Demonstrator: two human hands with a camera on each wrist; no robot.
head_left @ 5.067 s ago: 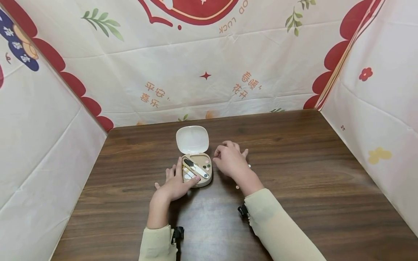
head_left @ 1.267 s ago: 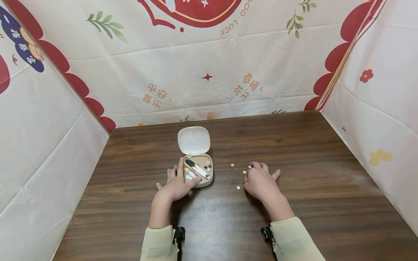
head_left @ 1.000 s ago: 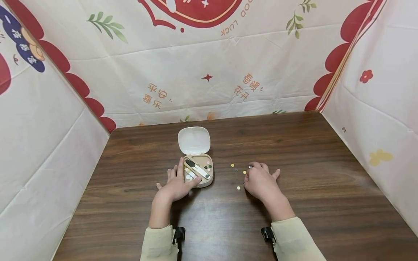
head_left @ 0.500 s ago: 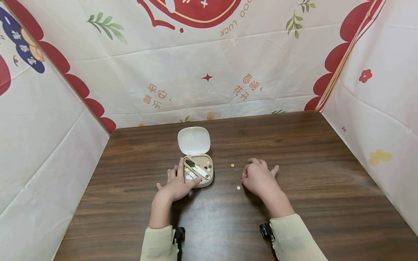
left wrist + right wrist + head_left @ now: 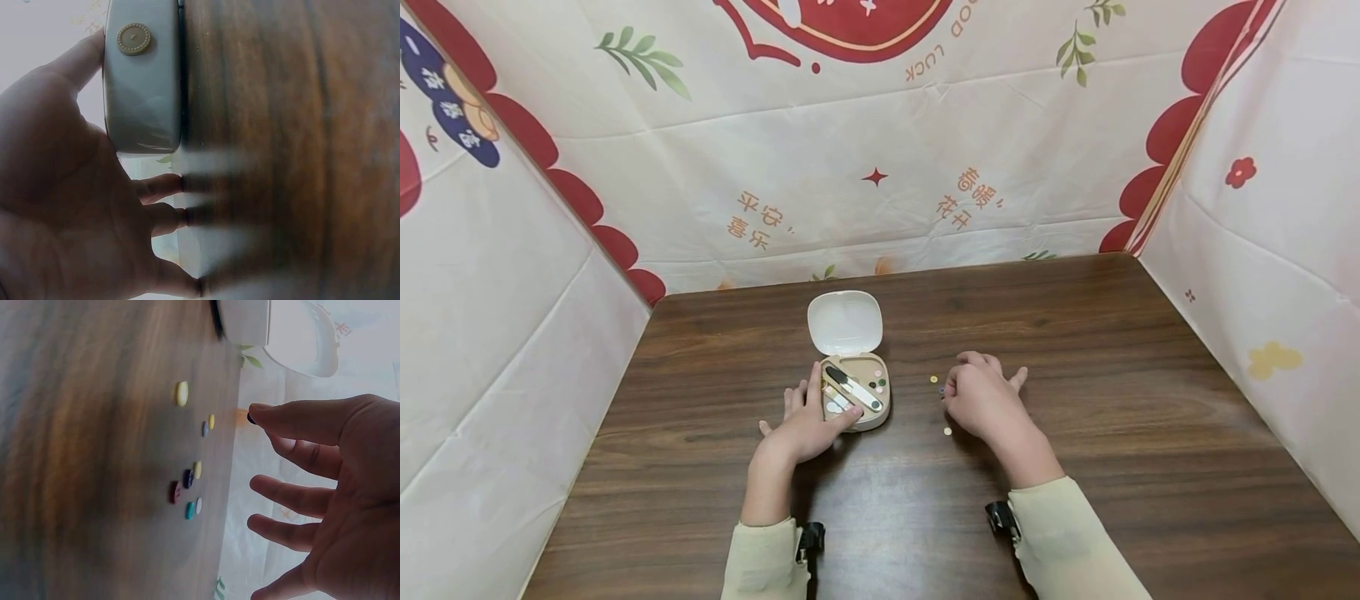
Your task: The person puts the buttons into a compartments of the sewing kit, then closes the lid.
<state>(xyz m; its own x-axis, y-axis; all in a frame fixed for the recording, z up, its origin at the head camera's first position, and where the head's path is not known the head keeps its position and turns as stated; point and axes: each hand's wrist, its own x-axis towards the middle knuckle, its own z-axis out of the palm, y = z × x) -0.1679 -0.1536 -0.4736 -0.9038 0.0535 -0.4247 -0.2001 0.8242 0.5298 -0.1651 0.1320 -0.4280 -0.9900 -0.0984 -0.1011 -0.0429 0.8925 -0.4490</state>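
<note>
A small case [image 5: 868,421] stands with its white lid [image 5: 846,323] raised; inside lie a dark-and-silver tool and several buttons. My left hand [image 5: 801,429] holds the case at its left and near sides, thumb and index finger along the rim. In the left wrist view, the left hand [image 5: 81,206] lies against the case wall [image 5: 140,100]. Right of the case, my right hand [image 5: 988,404] hovers over the table. The right wrist view shows the right hand [image 5: 325,487] pinching a small dark button [image 5: 251,418] between thumb and index finger, the other fingers spread.
Loose buttons lie on the wooden table [image 5: 1120,375]: a yellow one [image 5: 934,379], a pale one [image 5: 947,432], and in the right wrist view a red one [image 5: 175,492] and a teal one [image 5: 190,510]. Printed cloth [image 5: 850,150] walls the back and sides.
Over the last second my right hand has moved left and slightly away from me, toward the case. Earlier it was beside the case, then out among the buttons. My left hand has stayed on the case.
</note>
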